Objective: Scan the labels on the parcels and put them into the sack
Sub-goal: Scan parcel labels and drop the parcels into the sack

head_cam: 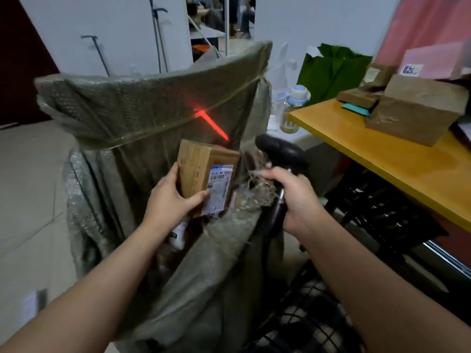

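My left hand [169, 200] grips a small brown cardboard parcel [197, 166] with a white shipping label [219, 189], held upright over the open mouth of a grey-green woven sack [153, 110]. My right hand [297, 197] grips the handle of a black barcode scanner [280, 151] just right of the parcel. The scanner's red beam falls on the sack's inner back wall above the parcel, not on the label. Other parcels lie dimly inside the sack below my left hand.
A yellow-topped table [407, 169] stands at the right with several brown parcels [415, 110] and a pink box [433, 59]. A water bottle [293, 108] and green bag [331, 70] sit behind it. A black wire chair [305, 314] stands under my right arm. Wrapped goods lie left.
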### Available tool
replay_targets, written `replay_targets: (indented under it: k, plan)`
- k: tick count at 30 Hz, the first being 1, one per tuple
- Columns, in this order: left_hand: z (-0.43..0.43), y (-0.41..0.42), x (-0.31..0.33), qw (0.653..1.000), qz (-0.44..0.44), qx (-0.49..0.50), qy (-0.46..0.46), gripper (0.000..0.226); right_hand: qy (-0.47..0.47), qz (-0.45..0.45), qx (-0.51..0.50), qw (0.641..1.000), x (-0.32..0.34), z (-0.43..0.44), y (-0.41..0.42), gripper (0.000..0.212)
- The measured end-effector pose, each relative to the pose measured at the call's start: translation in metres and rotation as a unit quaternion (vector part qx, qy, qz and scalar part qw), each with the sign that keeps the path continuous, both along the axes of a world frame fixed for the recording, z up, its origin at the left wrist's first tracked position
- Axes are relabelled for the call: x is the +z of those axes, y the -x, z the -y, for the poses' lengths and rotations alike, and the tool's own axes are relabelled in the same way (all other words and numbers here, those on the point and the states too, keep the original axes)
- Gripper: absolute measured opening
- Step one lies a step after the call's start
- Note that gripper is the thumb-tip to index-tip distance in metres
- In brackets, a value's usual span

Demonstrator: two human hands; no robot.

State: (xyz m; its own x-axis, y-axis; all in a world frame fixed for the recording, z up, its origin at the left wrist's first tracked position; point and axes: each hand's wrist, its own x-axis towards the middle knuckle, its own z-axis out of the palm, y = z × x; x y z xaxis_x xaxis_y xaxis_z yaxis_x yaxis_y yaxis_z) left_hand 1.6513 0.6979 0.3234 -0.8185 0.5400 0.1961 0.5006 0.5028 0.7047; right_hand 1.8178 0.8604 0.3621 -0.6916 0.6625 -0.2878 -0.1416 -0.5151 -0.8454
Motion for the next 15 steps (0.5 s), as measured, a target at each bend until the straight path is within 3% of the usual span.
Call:
replay_targets:
  k: [4, 9, 12, 15]
  plan:
    - [0.012, -0.004, 0.007, 0.999, -0.001, -0.008, 0.035, 0.097, -0.036, 0.063, 0.020, 0.997, 0.000, 0.037, -0.011, 0.017]
    - [0.030, -0.011, -0.013, 0.996, 0.016, -0.018, 0.091, 0.096, -0.068, 0.084, -0.014, 0.994, -0.003, 0.033, -0.027, 0.019]
    - [0.027, -0.012, -0.022, 0.993, 0.017, -0.017, 0.119, 0.102, -0.136, 0.099, -0.013, 0.986, -0.003, 0.026, -0.029, 0.020]
    - [0.023, -0.009, -0.034, 0.985, 0.018, -0.023, 0.172, 0.104, -0.232, 0.169, 0.013, 0.958, -0.011, 0.015, -0.038, 0.023]
